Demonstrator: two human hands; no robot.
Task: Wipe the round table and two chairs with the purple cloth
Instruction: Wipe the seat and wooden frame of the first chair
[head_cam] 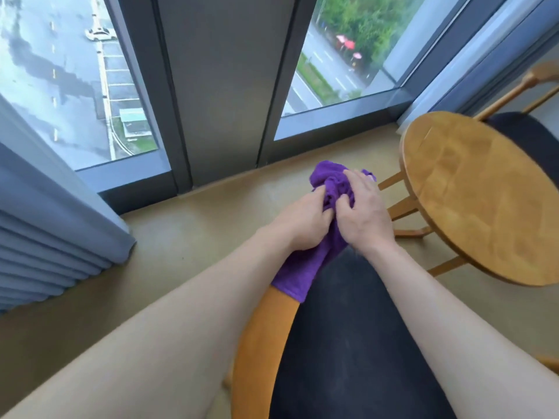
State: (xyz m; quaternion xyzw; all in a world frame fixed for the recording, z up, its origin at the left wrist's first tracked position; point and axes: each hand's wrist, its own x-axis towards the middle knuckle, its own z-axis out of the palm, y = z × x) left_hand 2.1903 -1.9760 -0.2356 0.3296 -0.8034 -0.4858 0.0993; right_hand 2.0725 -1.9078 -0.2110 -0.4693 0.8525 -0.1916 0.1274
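Purple cloth [332, 189] is bunched between my left hand [305, 225] and right hand [363, 213], both clenched on it, above the near chair's [357, 343] dark seat. The round wooden counter [478, 195] stands just right.

Two bare hands, the left hand [302, 220] and the right hand [361, 213], sit at frame centre. One purple cloth [329, 189] is between them. One round table [472, 201] is at right. Two chairs: near chair [348, 343] at bottom, far chair [526, 137] at upper right. One curtain [45, 222] is at left.
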